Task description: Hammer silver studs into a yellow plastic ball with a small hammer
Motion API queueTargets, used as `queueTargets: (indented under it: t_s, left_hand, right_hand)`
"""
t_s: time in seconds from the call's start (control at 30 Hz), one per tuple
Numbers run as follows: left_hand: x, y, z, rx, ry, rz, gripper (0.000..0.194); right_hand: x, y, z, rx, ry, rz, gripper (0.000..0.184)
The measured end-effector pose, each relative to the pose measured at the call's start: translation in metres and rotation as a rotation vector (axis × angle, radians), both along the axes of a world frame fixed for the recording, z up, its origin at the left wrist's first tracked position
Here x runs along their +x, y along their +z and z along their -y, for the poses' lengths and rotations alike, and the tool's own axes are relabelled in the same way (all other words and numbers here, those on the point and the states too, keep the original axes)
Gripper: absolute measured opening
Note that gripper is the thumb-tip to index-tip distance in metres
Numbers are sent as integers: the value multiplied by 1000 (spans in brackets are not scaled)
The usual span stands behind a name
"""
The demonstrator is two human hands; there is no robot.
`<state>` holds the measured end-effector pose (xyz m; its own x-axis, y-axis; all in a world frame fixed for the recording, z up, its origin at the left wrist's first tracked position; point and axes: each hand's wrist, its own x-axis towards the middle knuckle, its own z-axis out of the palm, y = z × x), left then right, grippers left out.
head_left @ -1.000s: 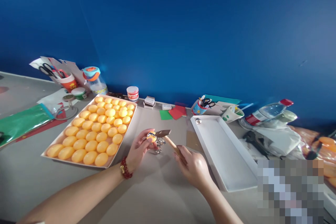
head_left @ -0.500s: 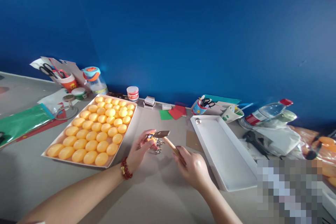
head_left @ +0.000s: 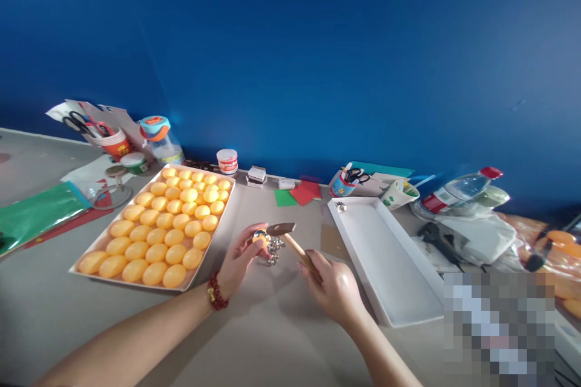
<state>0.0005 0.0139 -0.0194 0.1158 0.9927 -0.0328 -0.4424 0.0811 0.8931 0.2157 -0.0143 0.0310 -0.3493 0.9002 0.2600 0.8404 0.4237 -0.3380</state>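
Hammer: we see a sm. hammer (head_left: 299, 252), dk. brownish metal head, lt. wooden handle; head looks flat & blocky.
Hammer axis: handle's long axis runs diag., from our R hand up & left to the head; head lies crosswise, nr. horiz., its L end pointing at the ball.
Hammer pos.: above the table, betw. our two hands, head just beside the ball; we can't tell if they touch.
R hand: our right hand (head_left: 336, 290) is wrapped round the lower handle, firm grip.
Ball: orange ball (head_left: 262, 242), round, w/ a shiny silver part on its upper side, facing up; detail too sm. to read.
L hand: our left hand (head_left: 241, 254) pinches the ball betw. thumb & fingers, approx. mid-table; red beaded bracelet (head_left: 218, 291) on that wrist.
Silver bits: a cluster of shiny silver pieces (head_left: 276, 245) sits just R of our L fingertips, below the hammer head.
Ball box: shallow box (head_left: 214, 237) of orange balls, L of our L hand.
White tray: long white tray (head_left: 399, 266), R of our R hand, w/ silver pieces (head_left: 340, 207) in its far L corner.
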Motion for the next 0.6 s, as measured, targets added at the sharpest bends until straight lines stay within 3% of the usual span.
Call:
queueTargets:
  t_s: [0.6]
  left_hand:
    - [1, 9, 4, 98, 22, -107, 42]
  right_hand:
    - [0, 0, 1, -35, -9, -3, 22]
